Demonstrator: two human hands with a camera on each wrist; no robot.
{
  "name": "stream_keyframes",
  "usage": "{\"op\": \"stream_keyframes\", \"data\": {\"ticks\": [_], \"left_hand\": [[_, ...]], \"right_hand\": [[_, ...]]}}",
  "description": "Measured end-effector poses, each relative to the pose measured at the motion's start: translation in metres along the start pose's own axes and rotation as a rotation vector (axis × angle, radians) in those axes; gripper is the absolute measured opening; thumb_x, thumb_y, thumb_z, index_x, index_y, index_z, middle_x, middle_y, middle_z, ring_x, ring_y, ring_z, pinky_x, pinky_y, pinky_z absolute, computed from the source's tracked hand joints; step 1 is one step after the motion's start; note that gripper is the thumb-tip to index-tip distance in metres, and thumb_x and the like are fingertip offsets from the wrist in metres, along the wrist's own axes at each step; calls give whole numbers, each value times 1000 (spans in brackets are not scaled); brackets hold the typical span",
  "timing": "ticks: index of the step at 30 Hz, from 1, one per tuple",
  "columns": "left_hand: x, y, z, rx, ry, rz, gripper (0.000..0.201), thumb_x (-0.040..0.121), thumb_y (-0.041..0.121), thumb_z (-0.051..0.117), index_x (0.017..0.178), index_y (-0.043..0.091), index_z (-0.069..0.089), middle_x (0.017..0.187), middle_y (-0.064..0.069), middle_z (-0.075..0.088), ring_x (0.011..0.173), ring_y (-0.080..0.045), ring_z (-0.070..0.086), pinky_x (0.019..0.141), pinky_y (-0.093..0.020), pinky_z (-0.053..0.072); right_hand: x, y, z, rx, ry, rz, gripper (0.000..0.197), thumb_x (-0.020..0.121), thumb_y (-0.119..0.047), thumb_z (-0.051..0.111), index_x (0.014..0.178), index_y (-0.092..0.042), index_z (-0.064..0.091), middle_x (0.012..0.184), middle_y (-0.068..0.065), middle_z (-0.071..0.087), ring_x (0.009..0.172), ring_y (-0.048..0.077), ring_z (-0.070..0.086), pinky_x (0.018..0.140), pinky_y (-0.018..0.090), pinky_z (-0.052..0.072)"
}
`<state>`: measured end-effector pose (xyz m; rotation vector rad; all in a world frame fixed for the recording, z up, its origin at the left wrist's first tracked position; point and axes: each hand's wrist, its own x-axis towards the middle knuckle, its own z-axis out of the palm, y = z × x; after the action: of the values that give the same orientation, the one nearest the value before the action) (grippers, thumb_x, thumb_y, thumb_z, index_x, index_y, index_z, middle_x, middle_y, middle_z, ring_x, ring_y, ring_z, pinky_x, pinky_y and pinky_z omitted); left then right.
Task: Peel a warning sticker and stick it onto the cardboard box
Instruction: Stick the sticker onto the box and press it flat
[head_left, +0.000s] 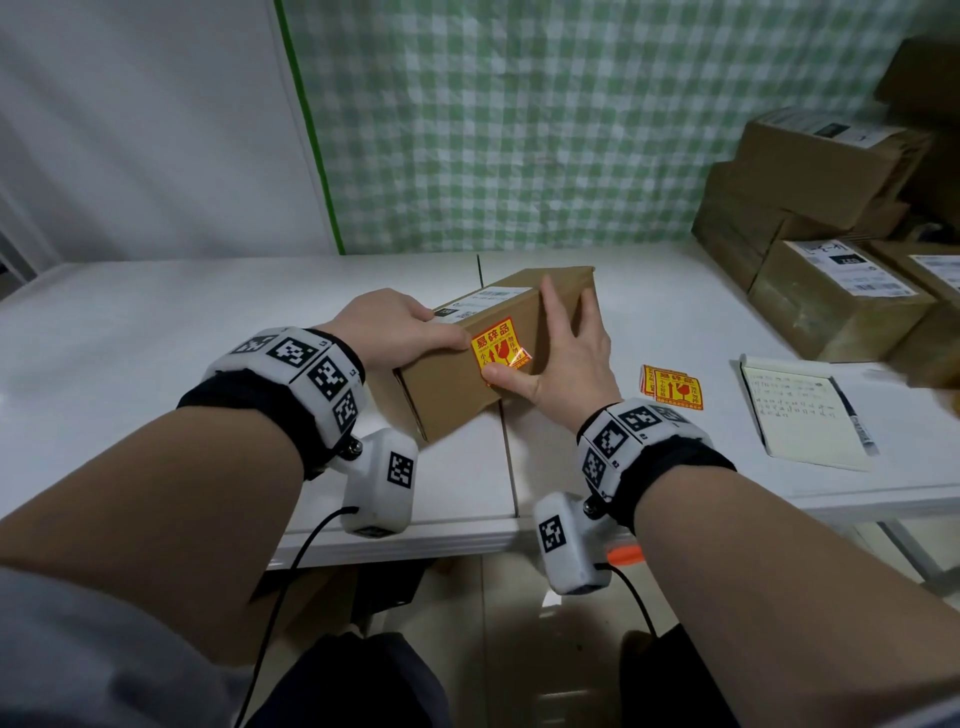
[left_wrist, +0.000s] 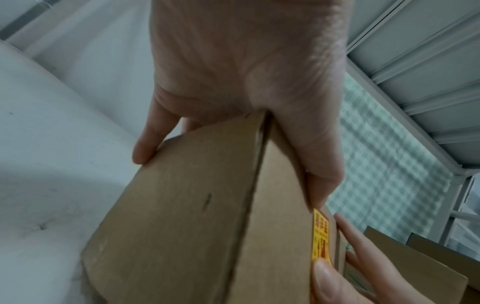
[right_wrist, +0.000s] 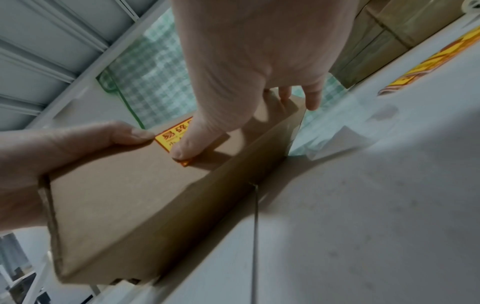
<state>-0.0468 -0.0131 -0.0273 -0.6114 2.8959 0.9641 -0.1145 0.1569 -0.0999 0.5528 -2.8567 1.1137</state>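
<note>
A long brown cardboard box (head_left: 441, 384) rests slantwise on the white table (head_left: 156, 322). My left hand (head_left: 395, 325) grips its near end, thumb on the facing side and fingers round the back (left_wrist: 145, 148). A yellow and red warning sticker (head_left: 496, 345) lies on that side, its lower right corner slightly lifted. My right hand (head_left: 566, 353) lies flat on the box with fingers straight, and its thumb (right_wrist: 187, 148) presses the sticker's (right_wrist: 168, 136) lower edge. In the left wrist view the sticker (left_wrist: 320, 236) shows edge-on on the box (left_wrist: 182, 226).
A small stack of the same stickers (head_left: 672, 387) lies on the table right of the box. Further right is an open notebook (head_left: 800, 415) with a pen (head_left: 857, 415). Several taped cardboard boxes (head_left: 831, 291) are piled at the back right. The table's front edge is near my wrists.
</note>
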Motion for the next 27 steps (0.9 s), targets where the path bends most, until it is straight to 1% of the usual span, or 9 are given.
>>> {"op": "stream_keyframes", "data": {"ticks": [5, 8, 10, 13, 15, 18, 21, 24, 27], "left_hand": [[0, 0, -1, 12, 0, -8, 49, 73, 57, 65, 109, 24, 69, 114, 0, 64, 106, -20, 56, 95, -34, 46], [0, 0, -2, 15, -14, -8, 52, 73, 58, 64, 112, 23, 69, 113, 0, 63, 103, -19, 56, 84, -30, 46], [0, 0, -4, 17, -31, 2, 48, 74, 57, 63, 109, 25, 68, 108, 1, 63, 100, -19, 56, 77, -29, 44], [0, -2, -5, 29, -45, 14, 51, 72, 58, 65, 112, 26, 66, 109, 3, 60, 102, -17, 54, 85, -29, 44], [1, -3, -6, 33, -52, 21, 54, 71, 56, 67, 114, 25, 66, 106, 4, 58, 100, -16, 53, 84, -28, 43], [4, -4, -8, -5, -70, 32, 44, 72, 52, 69, 107, 27, 68, 103, 5, 62, 94, -14, 56, 79, -26, 44], [7, -8, -11, -64, -85, 28, 37, 73, 50, 69, 103, 28, 68, 102, 7, 62, 85, -7, 55, 64, -23, 41], [13, -14, -11, -99, -118, 19, 37, 72, 48, 71, 103, 26, 71, 105, 8, 65, 89, -8, 58, 66, -22, 43], [16, -14, -12, -94, -132, 3, 13, 70, 50, 72, 77, 39, 70, 110, 5, 68, 98, -18, 63, 74, -31, 49]], "right_hand": [[2, 3, -7, 11, 10, -1, 100, 69, -52, 74, 148, -47, 12, 161, 5, 2, 145, 30, 12, 113, 47, 25], [4, 6, -12, -11, 42, -1, 84, 80, -49, 65, 147, -46, 15, 158, 6, 13, 140, 31, 20, 110, 46, 29], [6, 6, -14, -19, 74, 11, 72, 87, -47, 58, 148, -42, 19, 155, 10, 21, 138, 31, 24, 109, 45, 30], [7, -5, -14, 51, 199, 0, 55, 95, -44, 43, 147, -30, 29, 148, 15, 31, 135, 32, 29, 107, 42, 31], [9, -21, -12, 64, 295, -47, 51, 97, -42, 36, 144, -24, 35, 145, 16, 36, 132, 32, 33, 107, 41, 30], [16, -44, -4, -17, 382, -154, 48, 97, -41, 34, 141, -22, 42, 141, 14, 43, 131, 29, 37, 107, 40, 28], [24, -57, 11, -85, 382, -213, 46, 97, -40, 34, 137, -22, 47, 138, 12, 47, 130, 27, 39, 109, 40, 27], [31, -55, 24, -177, 362, -208, 46, 96, -43, 29, 131, -24, 52, 129, 8, 56, 124, 27, 46, 113, 43, 22], [37, -49, 25, -243, 356, -229, 54, 92, -44, 16, 114, -23, 61, 106, 4, 69, 105, 28, 55, 109, 43, 25]]}}
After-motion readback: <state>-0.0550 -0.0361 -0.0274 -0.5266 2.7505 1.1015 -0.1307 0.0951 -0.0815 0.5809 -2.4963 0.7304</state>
